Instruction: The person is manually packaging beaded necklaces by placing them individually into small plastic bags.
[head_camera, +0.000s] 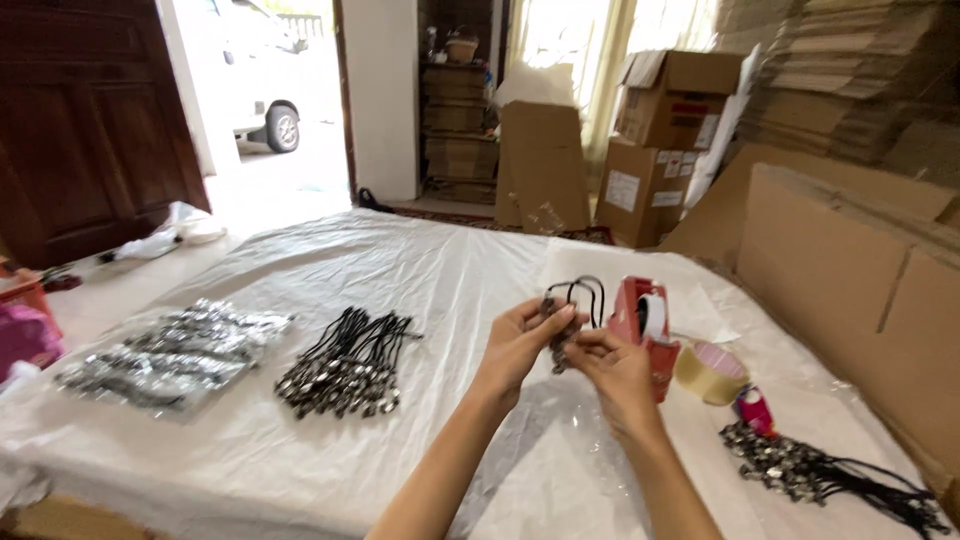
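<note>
**A:** Both hands up at centre frame. Left hand (520, 345) pinched shut around a small bunch of black cord loops (578, 300) with dark metal charms hanging below; right hand (618, 372) closed on the charm end of the same bunch, fingertips meeting the left's. Looks like the gathering and squaring-up step, not taping yet.

**B:** Agreed. Red tape dispenser (645, 330) sitting just behind the right hand, touching nothing in the grip. Spare roll of tan packing tape (708, 372) just right of it, small pink-and-white thing (755, 408) beside that, can't tell what.

**A:** Loose pile of cords with charms (830, 475) at lower right, probably the unsorted stock. Neat bundle of black cords (345, 365) left of centre, and a clear bag of silvery pieces (170, 355) further left, all on the white plastic sheet (400, 270).

**B:** Next move probably calls for keeping the loops even in one grip so the other can go for tape. Cardboard boxes (665, 130) stacked at upper right, open doorway upper left.
</note>
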